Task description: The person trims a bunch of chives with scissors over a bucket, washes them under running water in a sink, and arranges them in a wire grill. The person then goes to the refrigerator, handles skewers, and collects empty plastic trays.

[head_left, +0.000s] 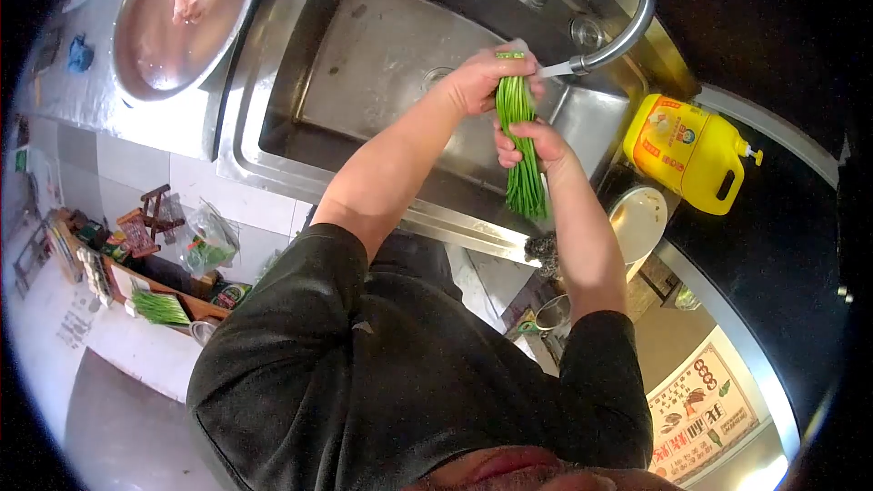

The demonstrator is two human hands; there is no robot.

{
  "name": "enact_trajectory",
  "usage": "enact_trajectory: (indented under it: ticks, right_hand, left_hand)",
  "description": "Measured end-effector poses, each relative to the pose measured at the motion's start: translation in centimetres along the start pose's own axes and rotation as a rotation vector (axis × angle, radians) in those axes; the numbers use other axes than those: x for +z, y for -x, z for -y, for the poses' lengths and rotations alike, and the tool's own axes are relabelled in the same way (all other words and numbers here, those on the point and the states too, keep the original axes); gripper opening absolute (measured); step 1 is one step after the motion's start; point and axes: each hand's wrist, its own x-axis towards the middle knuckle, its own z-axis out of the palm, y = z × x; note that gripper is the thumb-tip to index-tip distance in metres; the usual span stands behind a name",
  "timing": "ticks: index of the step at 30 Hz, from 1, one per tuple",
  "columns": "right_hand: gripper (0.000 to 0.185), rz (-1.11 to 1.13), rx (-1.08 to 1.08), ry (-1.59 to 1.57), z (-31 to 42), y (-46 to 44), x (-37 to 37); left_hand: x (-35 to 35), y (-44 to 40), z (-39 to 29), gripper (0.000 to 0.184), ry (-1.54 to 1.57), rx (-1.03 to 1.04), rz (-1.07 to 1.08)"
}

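My left hand [486, 79] is closed around the upper end of a bunch of green chives [520, 159], long thin stems with their pale cut ends at the top. Lower down, my right hand [536, 145] grips the same bunch with its fingers wrapped around the stems. The bunch hangs over the near right part of a steel sink [364, 55]. From the curved tap [627, 27] a stream of water runs onto the fingers of my left hand and the top of the bunch.
A metal basin [136, 82] with raw meat in liquid stands left of the sink. On the right counter is a yellow jug [682, 153] with a pump. Below it sits a white bowl [638, 225]. Green bundles [159, 306] and bags lie behind on the left.
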Motion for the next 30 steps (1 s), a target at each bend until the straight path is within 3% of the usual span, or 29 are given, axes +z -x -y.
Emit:
enact_trajectory:
  ticks: [1,6,7,10,11,14,15,18,19,20,22,26,27,28,30]
  right_hand:
    - [0.027,-0.084,-0.025,0.067,0.3,0.0,-0.4]
    - [0.047,-0.392,-0.271,0.599,3.2,0.4,0.3]
    - [0.061,-0.418,-0.266,0.799,3.5,1.1,-1.0]
    - [0.069,-0.677,-0.453,1.290,1.4,3.2,-1.6]
    - [0.079,-0.712,-0.523,1.206,0.8,3.6,-0.8]
    - [0.088,-0.824,-0.565,1.341,-0.8,2.7,1.1]
    - [0.080,-0.914,-0.572,1.350,-1.0,1.6,1.3]
    - [0.065,-0.861,-0.346,1.356,1.3,-1.6,1.2]
    - [0.057,-0.805,-0.422,1.399,2.0,-2.8,1.4]
    - [0.064,-0.745,-0.278,1.457,3.2,-4.0,0.7]
    - [0.069,-0.760,-0.405,1.551,4.3,-4.6,2.9]
    - [0.072,-0.871,-0.338,1.542,4.5,-2.0,0.5]
    - [0.076,-0.855,-0.395,1.507,4.3,0.2,3.1]
    - [0.084,-0.862,-0.475,1.515,3.2,0.8,0.5]
    - [0.094,-1.041,-0.605,1.615,1.1,2.3,1.1]
  left_hand:
    - [0.8,-0.3,-0.1,0.015,0.054,0.051,-0.121]
    - [2.4,-1.9,-1.7,0.011,-0.090,0.223,-0.397]
    - [3.0,-1.9,-1.9,0.011,-0.148,0.261,-0.470]
    - [4.5,-1.5,-1.0,0.017,-0.370,0.304,-0.732]
    - [5.1,-1.5,-0.3,0.018,-0.461,0.321,-0.805]
    - [5.8,-1.5,0.8,0.022,-0.585,0.355,-0.903]
    - [5.6,-1.7,0.9,0.022,-0.611,0.371,-0.918]
    - [4.7,-1.5,-0.5,0.023,-0.627,0.458,-0.900]
    - [4.0,-1.3,-1.8,0.022,-0.707,0.503,-0.922]
    - [3.8,-0.8,-3.0,0.022,-0.785,0.549,-0.939]
    - [4.3,0.0,-5.2,0.022,-0.595,0.592,-0.907]
    - [6.6,-0.4,-3.5,0.021,-0.692,0.545,-0.930]
    - [5.8,-1.4,-1.9,0.020,-0.770,0.569,-0.930]
    - [4.2,-3.3,0.4,0.019,-0.716,0.618,-0.937]
    - [7.0,-3.2,1.4,0.018,-0.631,0.508,-1.007]
